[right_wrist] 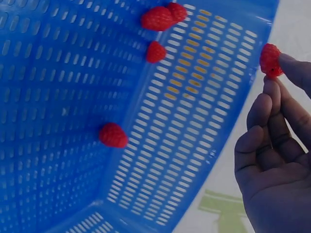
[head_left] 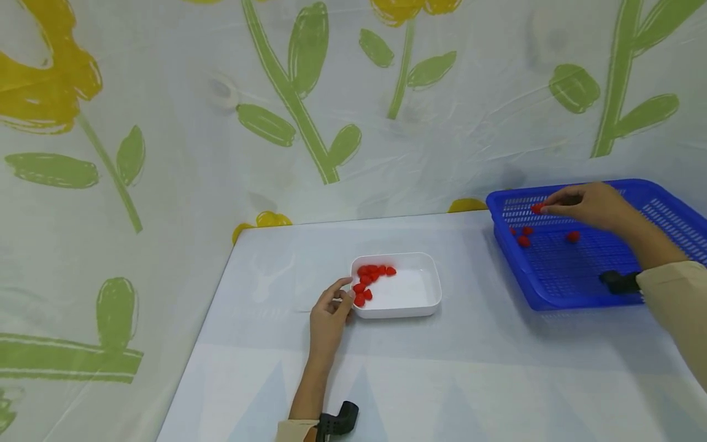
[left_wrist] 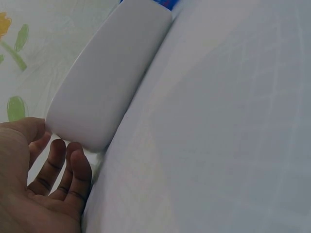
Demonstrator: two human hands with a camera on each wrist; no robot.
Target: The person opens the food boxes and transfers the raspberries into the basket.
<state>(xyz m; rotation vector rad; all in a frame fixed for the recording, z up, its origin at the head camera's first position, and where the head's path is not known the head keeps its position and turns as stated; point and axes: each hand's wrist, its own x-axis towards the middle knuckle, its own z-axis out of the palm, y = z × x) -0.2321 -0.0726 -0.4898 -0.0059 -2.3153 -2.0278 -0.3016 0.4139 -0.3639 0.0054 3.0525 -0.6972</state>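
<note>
While my right hand pinches one red raspberry between thumb and fingertips, I hold it above the far part of the blue perforated basket, near the rim. My other right fingers curl loosely below the pinch. Four more raspberries lie in the basket: two touch each other, a smaller one sits just beside that pair, and the last lies farther off by itself.

My left hand is at the left end of the white rectangular tray, thumb and index fingertip at its rim and the remaining fingers bent; I cannot tell whether they pinch the edge or only touch it. Inside the tray, a red cluster of raspberries gathers along the left end and the far side, leaving the right part bare.

Both containers rest on the white table, the tray well apart from the basket and to its left. Behind them hangs a pale sheet with yellow flowers and green leaves.
</note>
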